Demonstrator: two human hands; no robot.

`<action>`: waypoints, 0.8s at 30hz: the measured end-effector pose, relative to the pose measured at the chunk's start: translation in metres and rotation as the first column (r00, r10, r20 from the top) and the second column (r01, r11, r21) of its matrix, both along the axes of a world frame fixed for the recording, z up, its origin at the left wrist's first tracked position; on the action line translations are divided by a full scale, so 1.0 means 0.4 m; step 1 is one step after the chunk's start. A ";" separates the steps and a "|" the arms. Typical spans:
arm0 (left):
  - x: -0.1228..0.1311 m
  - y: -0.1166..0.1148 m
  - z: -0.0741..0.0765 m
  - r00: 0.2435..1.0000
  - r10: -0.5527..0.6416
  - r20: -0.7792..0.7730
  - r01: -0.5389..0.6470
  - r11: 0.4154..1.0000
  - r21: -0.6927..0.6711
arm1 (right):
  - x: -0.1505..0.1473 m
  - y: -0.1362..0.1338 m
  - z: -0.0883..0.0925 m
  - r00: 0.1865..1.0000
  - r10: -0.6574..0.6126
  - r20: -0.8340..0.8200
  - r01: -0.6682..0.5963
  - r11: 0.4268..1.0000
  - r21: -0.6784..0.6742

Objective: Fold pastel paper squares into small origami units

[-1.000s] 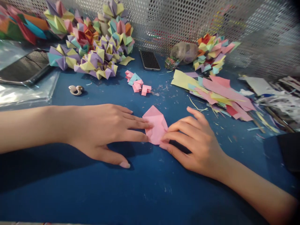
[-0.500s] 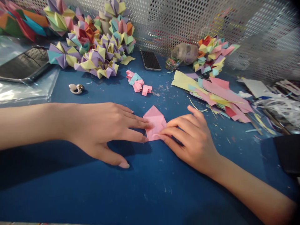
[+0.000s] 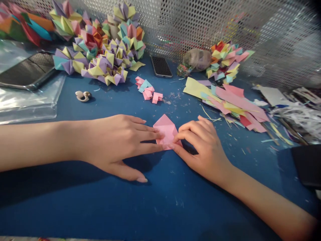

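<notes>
A small piece of pink origami paper [image 3: 166,129] lies on the blue tabletop, its pointed end away from me and folds along its near and right edges. My left hand [image 3: 125,139] is spread flat, with its fingertips pressing on the paper's left part and near edge; the thumb rests apart on the table. From the right, my right hand [image 3: 204,144] pinches the paper's near right part between thumb and fingers. The fingertips of both hands hide some of the folds. Beyond the paper sit several small folded pink and blue pieces [image 3: 148,92].
Folded paper models [image 3: 107,63] crowd the back left, with another model [image 3: 225,62] at the back right. A phone [image 3: 161,66] lies near the mesh panel [image 3: 175,26]. Coloured paper sheets [image 3: 233,103] are heaped at right. Earbuds [image 3: 83,96] and a larger dark device [image 3: 27,72] lie left.
My left hand has slid slightly right and nearer to me, its fingers reaching further over the paper's near edge. My right fingers have shifted slightly and still pinch the paper.
</notes>
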State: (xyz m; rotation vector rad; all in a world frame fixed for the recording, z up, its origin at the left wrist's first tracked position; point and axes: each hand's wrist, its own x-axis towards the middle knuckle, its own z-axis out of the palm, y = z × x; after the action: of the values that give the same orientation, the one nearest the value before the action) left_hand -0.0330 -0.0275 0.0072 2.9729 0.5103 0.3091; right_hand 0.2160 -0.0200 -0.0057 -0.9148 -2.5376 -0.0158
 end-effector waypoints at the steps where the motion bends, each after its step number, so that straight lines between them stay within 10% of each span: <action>1: 0.002 -0.001 -0.002 1.000 -0.001 -0.007 0.001 1.000 0.013 | -0.001 -0.001 0.000 1.000 -0.008 -0.009 0.008 1.000 -0.019; 24: 0.004 0.011 -0.003 0.998 0.014 -0.065 -0.007 0.994 0.111 | 0.063 0.049 0.016 0.998 0.051 -0.034 -0.051 0.999 0.001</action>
State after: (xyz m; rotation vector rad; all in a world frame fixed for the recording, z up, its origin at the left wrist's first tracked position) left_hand -0.0314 -0.0231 0.0061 3.0978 0.5329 0.2490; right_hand 0.2411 -0.0005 0.0009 -0.8429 -2.5282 0.0149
